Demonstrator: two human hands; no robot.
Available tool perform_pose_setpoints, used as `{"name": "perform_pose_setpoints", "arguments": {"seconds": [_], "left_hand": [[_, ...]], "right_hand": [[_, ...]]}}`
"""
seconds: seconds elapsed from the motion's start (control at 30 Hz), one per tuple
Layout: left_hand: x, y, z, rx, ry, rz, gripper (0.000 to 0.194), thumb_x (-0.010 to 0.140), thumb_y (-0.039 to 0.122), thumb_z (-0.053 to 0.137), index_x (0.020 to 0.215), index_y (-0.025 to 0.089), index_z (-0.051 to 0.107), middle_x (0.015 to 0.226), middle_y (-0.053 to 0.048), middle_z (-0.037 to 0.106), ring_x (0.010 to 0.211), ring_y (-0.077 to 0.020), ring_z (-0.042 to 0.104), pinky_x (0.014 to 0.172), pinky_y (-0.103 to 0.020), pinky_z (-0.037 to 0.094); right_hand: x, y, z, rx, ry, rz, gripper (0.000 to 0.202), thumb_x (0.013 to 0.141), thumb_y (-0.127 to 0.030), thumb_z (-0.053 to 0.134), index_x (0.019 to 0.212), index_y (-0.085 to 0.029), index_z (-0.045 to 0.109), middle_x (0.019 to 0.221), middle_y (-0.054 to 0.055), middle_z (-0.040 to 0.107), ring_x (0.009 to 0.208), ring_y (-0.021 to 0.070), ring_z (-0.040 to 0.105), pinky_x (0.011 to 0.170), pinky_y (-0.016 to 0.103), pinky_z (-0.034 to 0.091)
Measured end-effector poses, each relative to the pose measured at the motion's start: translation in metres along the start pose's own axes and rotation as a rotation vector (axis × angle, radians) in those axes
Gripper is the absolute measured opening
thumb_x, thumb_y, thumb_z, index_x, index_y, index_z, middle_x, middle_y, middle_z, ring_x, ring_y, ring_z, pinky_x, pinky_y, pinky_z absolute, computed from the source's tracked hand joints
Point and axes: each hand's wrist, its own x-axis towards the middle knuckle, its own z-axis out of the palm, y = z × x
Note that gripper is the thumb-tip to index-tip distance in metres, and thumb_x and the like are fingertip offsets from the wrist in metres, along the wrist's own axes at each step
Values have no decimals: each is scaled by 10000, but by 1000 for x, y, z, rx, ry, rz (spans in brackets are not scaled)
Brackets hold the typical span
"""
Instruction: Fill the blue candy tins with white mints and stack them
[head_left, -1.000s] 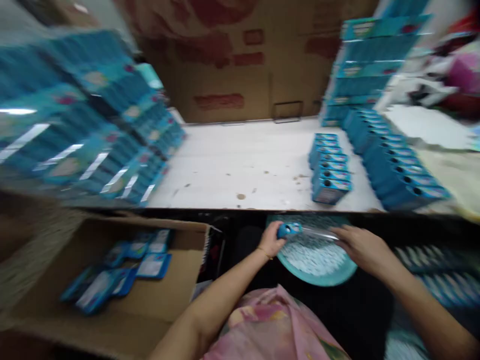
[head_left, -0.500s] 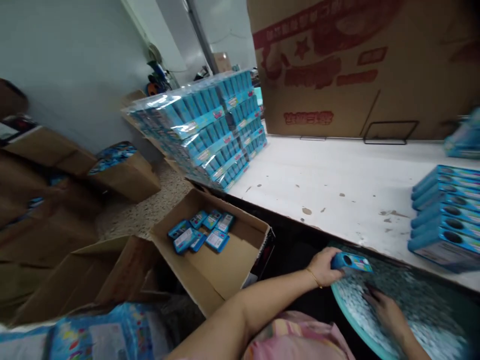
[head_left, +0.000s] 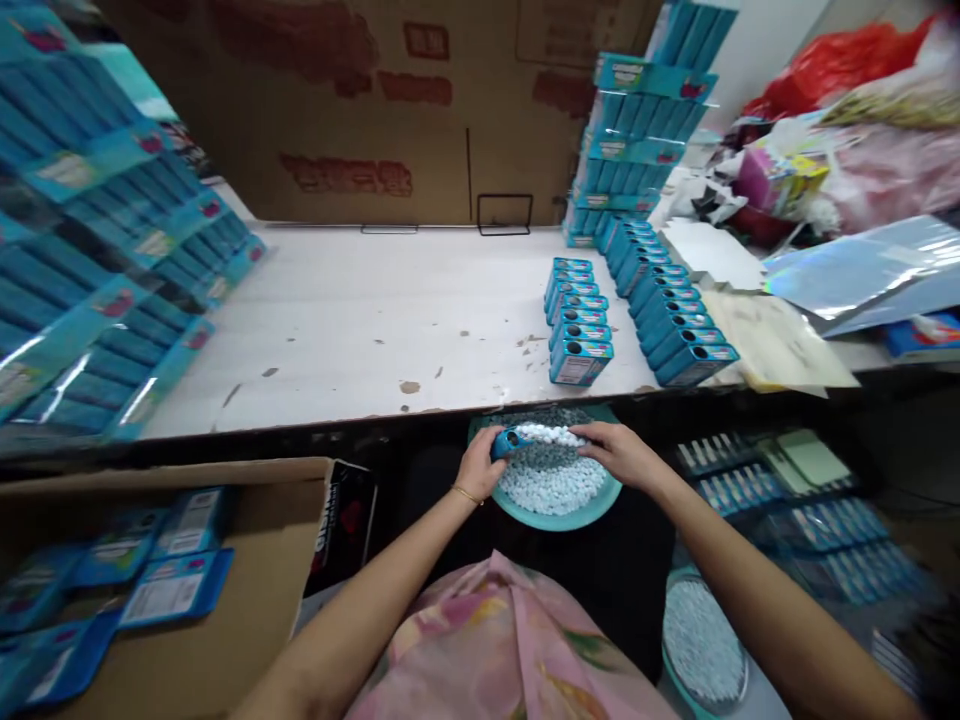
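Head view: blue box (head_left: 502,446) held over bowl (head_left: 553,521)

Below the worktop's (head_left: 352,330) front edge, the left hand (head_left: 478,464) curls around the box; the right hand (head_left: 621,453), nearly closed, grips a scoop (head_left: 555,440) heaped with white pellets (head_left: 544,432) near the box's hole. Tilting slowly should limit spills.

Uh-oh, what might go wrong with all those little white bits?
Some could spill: the heap of white pellets at the right hand is piled up loose, though the teal basin below might catch many. If the left hand loosens, the small blue box could drop too. And the front box of the short row stands near the edge of the white table, so a bump might knock it off.
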Motion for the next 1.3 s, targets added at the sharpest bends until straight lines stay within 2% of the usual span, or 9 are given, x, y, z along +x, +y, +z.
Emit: {"name": "perform_pose_setpoints", "arguments": {"seconds": [0.2,0.43,0.53,0.63,0.8,0.93,1.03,1.17,1.3], "left_hand": [[3,8,8,64,-47,3,387,635,143,498,1021,158,486,1002,-67,508,968,-203,486,879,-343,381],[3,7,10,63,-63,-12,396,634,144,490,1030,145,485,1020,-80,511,973,-214,492,877,-354,383],[2,1,6,38,-29,-14,389,640,155,495,1029,152,481,1021,-73,516,964,-203,498,876,-347,384],[1,-7,-2,1,24,-13,369,646,172,508,1014,174,482,1002,-53,529,942,-186,507,863,-333,393],[-2,-18,-14,-42,67,-35,357,656,212,539,1006,174,481,990,-52,541,929,-181,515,854,-328,398],[-3,-19,-18,-33,80,-58,362,667,247,553,1012,172,474,985,-55,547,923,-180,520,851,-331,399],[-5,-17,-22,-31,96,-79,356,673,276,559,1003,171,475,965,-49,556,900,-171,526,836,-324,408],[-8,-15,-28,-61,136,-98,374,662,310,576,994,173,470,927,-32,567,855,-158,537,813,-309,420],[-10,-17,-30,-88,159,-121,394,656,328,581,999,173,464,914,-30,565,840,-159,537,804,-309,424]], "right_hand": [[3,-42,-14,-463,-101,24,266,796,-272,433,1029,-230,553,947,54,617,852,187,569,711,274,404],[5,-70,-18,-614,-89,-67,212,797,-155,364,869,-163,562,831,89,595,790,199,557,682,292,375],[-1,-53,-20,-577,-83,-41,225,814,-202,377,950,-188,556,880,77,592,824,179,549,710,275,362],[-7,-11,-10,-504,-104,79,262,815,-275,414,1047,-225,525,958,60,588,882,172,543,731,260,361],[4,46,55,-324,-186,352,255,780,-175,439,998,-166,572,1009,119,595,945,229,539,781,318,368],[37,35,120,-185,-160,361,293,788,-163,417,1030,-166,582,1017,123,609,970,222,541,810,308,373],[57,21,151,-42,-146,333,319,777,-173,448,1070,-194,573,1024,75,622,960,181,554,800,249,390],[55,27,151,106,-100,290,325,785,-210,469,1097,-179,555,1049,35,615,949,141,556,795,206,401],[26,41,112,280,15,218,355,747,-195,520,1100,-161,548,1056,41,605,960,136,544,827,225,397]]}}
